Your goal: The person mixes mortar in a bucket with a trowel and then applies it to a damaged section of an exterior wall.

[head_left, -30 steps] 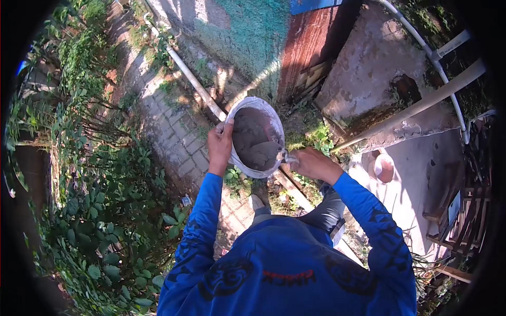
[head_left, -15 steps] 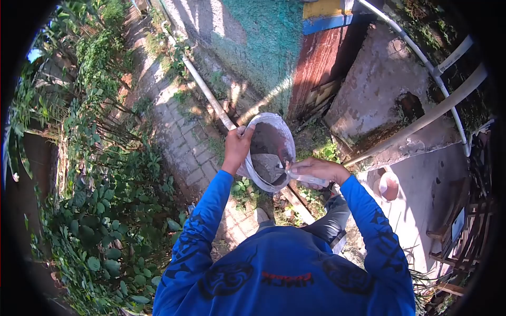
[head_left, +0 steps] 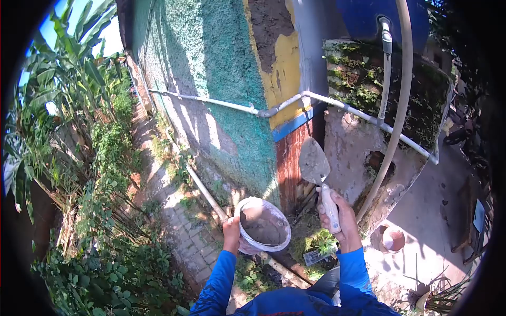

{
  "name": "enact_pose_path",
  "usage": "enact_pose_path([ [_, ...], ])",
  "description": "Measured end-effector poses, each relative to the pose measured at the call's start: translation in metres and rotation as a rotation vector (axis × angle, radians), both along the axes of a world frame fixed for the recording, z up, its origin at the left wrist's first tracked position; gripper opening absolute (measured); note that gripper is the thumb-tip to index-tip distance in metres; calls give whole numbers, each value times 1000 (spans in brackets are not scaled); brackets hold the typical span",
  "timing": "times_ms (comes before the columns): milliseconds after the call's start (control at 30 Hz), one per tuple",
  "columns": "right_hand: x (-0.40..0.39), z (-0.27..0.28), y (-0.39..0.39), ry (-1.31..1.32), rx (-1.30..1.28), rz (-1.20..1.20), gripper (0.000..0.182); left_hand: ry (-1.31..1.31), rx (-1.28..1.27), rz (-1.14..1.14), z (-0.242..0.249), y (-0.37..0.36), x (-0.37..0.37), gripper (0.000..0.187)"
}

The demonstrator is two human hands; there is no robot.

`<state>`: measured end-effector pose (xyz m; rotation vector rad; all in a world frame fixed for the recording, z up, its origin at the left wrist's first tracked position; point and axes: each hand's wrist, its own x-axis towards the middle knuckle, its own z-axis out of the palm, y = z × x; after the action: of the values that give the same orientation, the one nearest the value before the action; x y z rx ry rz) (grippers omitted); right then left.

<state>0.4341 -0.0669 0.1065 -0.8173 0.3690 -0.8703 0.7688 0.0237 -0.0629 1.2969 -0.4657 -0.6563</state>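
My left hand (head_left: 231, 234) grips the rim of a whitish plastic bucket (head_left: 278, 220) at its left side. The bucket is tilted so that its mouth shows, and grey mortar (head_left: 261, 230) covers the bottom inside. To the right and higher, my right hand (head_left: 343, 217) is wrapped around the pale handle of a pointing trowel (head_left: 314, 160). The trowel's blade points up, coated with grey mortar, and overlaps the lower red part of the wall corner in this view.
A painted wall (head_left: 226, 68) with a patch of rough bare render stands ahead. White pipe (head_left: 211, 101) runs along it, and a hose (head_left: 398, 121) hangs at right. Below lie a ground pipe (head_left: 205, 192), a paved path (head_left: 184, 226), plants (head_left: 110, 268) and a round pot (head_left: 392, 239).
The trowel has come up out of the bucket, raised by my right hand with mortar on its blade. My view has tilted up toward the wall. My left hand still holds the bucket.
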Motion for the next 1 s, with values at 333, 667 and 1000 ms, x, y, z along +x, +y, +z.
enact_pose_path([
  [333,15,220,-11,-674,-695,-1241,35,56,56,108,-44,35,2,21],
  [667,-3,342,-102,-858,-1002,-1896,41,126,170,322,-133,113,-7,28],
  [1000,244,334,-213,211,-1094,-1139,35,-93,638,448,-171,187,-39,59],
])
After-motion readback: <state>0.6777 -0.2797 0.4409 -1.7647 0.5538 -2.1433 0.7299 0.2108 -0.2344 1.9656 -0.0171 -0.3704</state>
